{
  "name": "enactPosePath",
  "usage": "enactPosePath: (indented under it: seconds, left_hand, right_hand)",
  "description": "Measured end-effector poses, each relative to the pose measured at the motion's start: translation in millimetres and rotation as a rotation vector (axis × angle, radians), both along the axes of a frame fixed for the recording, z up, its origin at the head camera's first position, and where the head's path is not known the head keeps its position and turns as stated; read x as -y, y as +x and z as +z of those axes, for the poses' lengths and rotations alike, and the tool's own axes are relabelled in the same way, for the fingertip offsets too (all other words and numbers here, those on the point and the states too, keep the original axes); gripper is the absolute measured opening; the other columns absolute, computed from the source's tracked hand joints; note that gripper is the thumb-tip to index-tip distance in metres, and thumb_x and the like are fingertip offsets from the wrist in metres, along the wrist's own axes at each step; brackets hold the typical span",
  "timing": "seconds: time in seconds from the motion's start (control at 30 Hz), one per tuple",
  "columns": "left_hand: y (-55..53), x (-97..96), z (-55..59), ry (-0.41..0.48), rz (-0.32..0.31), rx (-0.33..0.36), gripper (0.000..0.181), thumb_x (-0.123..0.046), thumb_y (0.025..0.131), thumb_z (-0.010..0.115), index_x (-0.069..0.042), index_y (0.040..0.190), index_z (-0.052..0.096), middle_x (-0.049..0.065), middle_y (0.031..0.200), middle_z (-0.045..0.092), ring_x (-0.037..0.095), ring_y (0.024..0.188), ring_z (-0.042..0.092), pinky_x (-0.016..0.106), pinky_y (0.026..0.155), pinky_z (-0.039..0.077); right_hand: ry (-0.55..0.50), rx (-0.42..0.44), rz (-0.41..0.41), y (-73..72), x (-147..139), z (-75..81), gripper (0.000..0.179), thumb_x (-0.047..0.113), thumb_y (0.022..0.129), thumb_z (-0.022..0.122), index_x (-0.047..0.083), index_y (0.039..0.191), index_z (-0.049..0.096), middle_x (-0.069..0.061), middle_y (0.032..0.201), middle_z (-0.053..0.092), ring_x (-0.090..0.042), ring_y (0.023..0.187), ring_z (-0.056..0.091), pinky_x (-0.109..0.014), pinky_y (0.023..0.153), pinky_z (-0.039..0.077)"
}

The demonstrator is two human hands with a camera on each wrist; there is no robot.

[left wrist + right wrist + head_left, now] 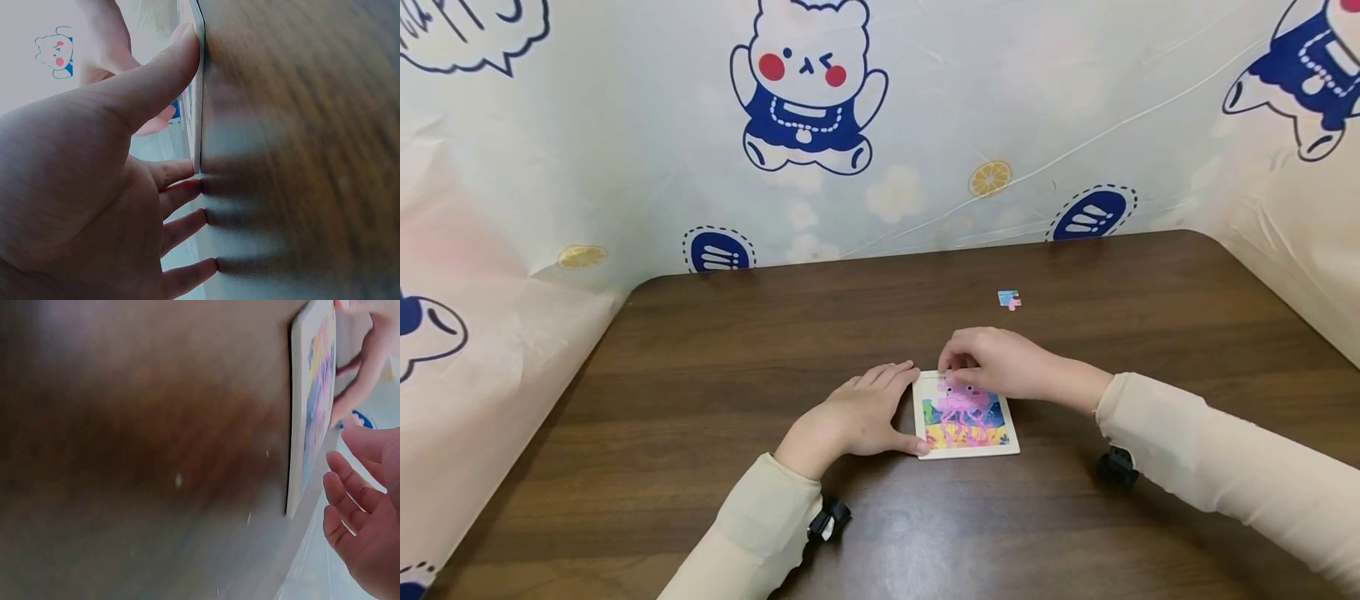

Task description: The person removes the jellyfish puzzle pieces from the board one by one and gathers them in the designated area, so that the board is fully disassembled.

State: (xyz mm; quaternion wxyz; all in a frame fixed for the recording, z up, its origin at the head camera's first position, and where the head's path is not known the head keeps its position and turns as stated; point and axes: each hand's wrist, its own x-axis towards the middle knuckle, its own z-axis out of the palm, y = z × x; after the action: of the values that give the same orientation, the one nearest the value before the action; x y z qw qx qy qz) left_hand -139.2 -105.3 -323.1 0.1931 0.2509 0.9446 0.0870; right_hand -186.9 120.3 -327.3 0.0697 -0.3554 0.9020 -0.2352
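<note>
A jigsaw puzzle (967,417) of a pink octopus over a blue and yellow seabed sits in a white frame on the table. My left hand (865,417) lies along its left side, thumb on the lower left corner and fingertips near the upper left corner. In the left wrist view, the thumb presses the frame's edge (199,106) and the fingers reach down straight. My right hand (1000,362) is bent over the puzzle's top edge, thumb and index finger close together; I cannot tell whether they pinch a piece. Its other fingers (340,503) are loosely curled beside the frame.
Behind the right hand lies a loose blue and pink puzzle piece (1009,299). The brown wooden table (737,350) ends at a curtain (925,167) printed with cartoon bears. Black wrist devices (829,518) hang beneath both sleeves.
</note>
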Motion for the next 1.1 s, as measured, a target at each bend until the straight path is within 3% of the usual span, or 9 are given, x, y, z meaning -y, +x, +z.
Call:
enactPosePath:
  seconds: [0.2,0.4,0.73,1.1]
  left_hand:
    - [0.2,-0.3,-0.8,0.000,0.002,-0.001,0.097,-0.060,0.083,0.071,-0.013,0.156,0.028,0.003,0.163,0.023,0.023,0.148,0.021,0.048,0.117,0.024]
    - [0.6,-0.2,-1.6,0.002,0.001,0.003,0.098,-0.061,0.083,0.070,-0.013,0.157,0.027,0.002,0.163,0.022,0.023,0.148,0.020,0.048,0.117,0.023]
    - [0.4,0.1,-0.9,0.003,0.003,-0.006,0.096,-0.059,0.083,0.072,-0.013,0.156,0.029,0.002,0.162,0.023,0.023,0.148,0.021,0.048,0.117,0.024]
    - [0.5,0.1,-0.3,-0.004,0.001,-0.004,0.097,-0.060,0.083,0.071,-0.014,0.157,0.028,0.002,0.162,0.023,0.023,0.148,0.020,0.048,0.117,0.024]
  right_hand:
    - [0.053,0.036,0.011,7.1,4,-1.4,0.015,0.023,0.089,0.076,0.020,0.103,0.071,0.006,0.092,0.057,-0.012,0.077,0.053,-0.028,0.066,0.047]
    - [0.069,0.097,0.054,5.5,3,-2.7,0.020,0.015,0.090,0.075,0.016,0.109,0.071,0.003,0.097,0.055,-0.012,0.079,0.051,-0.027,0.069,0.047]
    - [0.074,0.138,0.117,-6.4,8,-0.2,0.017,0.005,0.087,0.075,0.015,0.099,0.070,-0.001,0.093,0.055,-0.015,0.080,0.051,-0.028,0.070,0.046]
    - [0.107,0.151,0.118,-9.2,12,3.1,0.017,0.006,0.086,0.077,0.017,0.095,0.068,0.000,0.092,0.055,-0.014,0.079,0.050,-0.028,0.069,0.045]
